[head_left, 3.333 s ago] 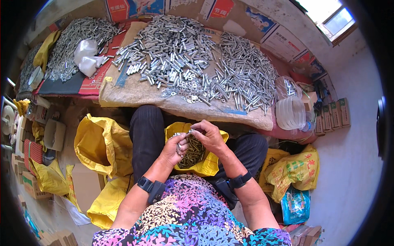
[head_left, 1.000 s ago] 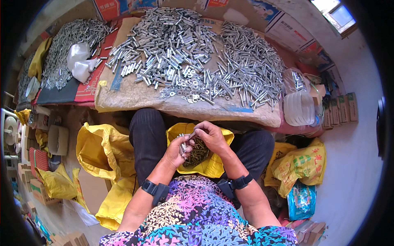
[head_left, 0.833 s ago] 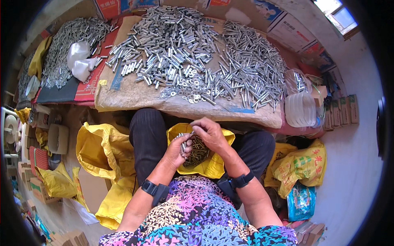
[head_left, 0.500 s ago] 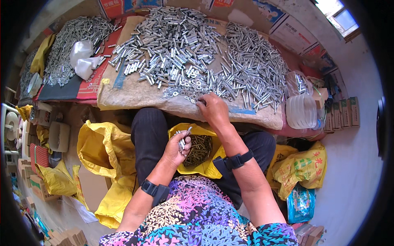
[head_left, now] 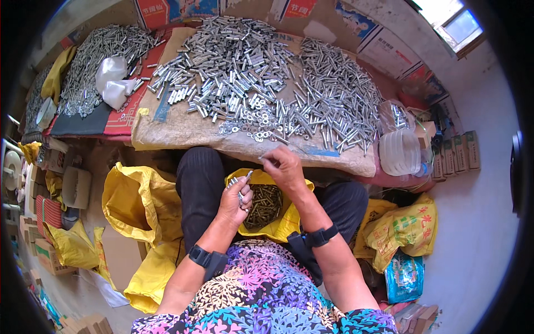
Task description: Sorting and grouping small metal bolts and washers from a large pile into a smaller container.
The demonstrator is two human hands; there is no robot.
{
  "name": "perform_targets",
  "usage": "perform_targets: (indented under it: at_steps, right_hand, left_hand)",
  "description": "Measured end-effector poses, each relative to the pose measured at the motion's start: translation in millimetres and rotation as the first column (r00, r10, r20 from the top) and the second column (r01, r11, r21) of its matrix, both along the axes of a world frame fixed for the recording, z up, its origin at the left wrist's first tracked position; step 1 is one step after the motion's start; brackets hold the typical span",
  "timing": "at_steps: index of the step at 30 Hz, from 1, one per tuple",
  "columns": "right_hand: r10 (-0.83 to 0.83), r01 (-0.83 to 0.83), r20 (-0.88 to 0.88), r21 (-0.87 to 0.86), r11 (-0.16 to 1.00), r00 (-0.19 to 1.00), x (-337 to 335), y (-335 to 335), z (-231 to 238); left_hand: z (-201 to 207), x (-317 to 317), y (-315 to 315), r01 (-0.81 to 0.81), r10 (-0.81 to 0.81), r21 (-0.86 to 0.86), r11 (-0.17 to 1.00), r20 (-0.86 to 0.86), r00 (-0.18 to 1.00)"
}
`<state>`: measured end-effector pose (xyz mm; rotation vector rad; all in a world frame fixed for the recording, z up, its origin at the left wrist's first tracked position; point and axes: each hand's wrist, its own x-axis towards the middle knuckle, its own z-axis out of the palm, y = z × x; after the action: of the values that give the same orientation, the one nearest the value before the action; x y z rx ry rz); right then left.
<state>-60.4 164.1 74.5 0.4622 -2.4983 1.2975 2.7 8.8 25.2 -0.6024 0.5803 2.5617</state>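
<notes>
My left hand (head_left: pixel 235 201) is closed around a metal bolt (head_left: pixel 245 179) that sticks up from the fist, above a yellow bag (head_left: pixel 281 222) of brownish screws in my lap. My right hand (head_left: pixel 285 167) hovers just past the near edge of the table, fingertips pinched on a small metal piece (head_left: pixel 261 161), likely a washer or nut. Both wrists wear black bands. On the table ahead lie big heaps of silver sleeves and bolts (head_left: pixel 245 72) and a scatter of washers (head_left: pixel 257 129).
A sack cloth (head_left: pixel 178 128) covers the table. A second heap of metal parts (head_left: pixel 97 61) and white plastic bags (head_left: pixel 111 80) lie at the left. Stacked clear tubs (head_left: pixel 399 151) stand at the right. Yellow bags (head_left: pixel 130 200) and cardboard boxes (head_left: pixel 50 161) crowd the floor.
My right hand reached out to the table's near edge, then drew back toward my lap with a small piece pinched. My left hand stayed above the yellow bag with its bolt.
</notes>
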Motion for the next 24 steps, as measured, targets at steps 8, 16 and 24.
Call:
perform_targets:
  at_steps: [8,16,24]
  right_hand:
    - [0.139,-0.132,0.068,-0.095,0.987,0.988,20,-20,-11]
    - [0.029,-0.025,-0.053,0.068,0.997,0.998,-21,-20,1]
    - [-0.128,0.116,-0.005,0.459,0.881,0.992,-62,-34,0]
  left_hand:
    - [0,-1,-2,-0.025,0.025,-0.006,1.000,0.013,1.000]
    - [3,-9,-6,-0.056,0.057,0.074,0.996,-0.003,0.998]
    - [1,-7,-9,-0.054,0.056,0.122,0.991,-0.017,0.998]
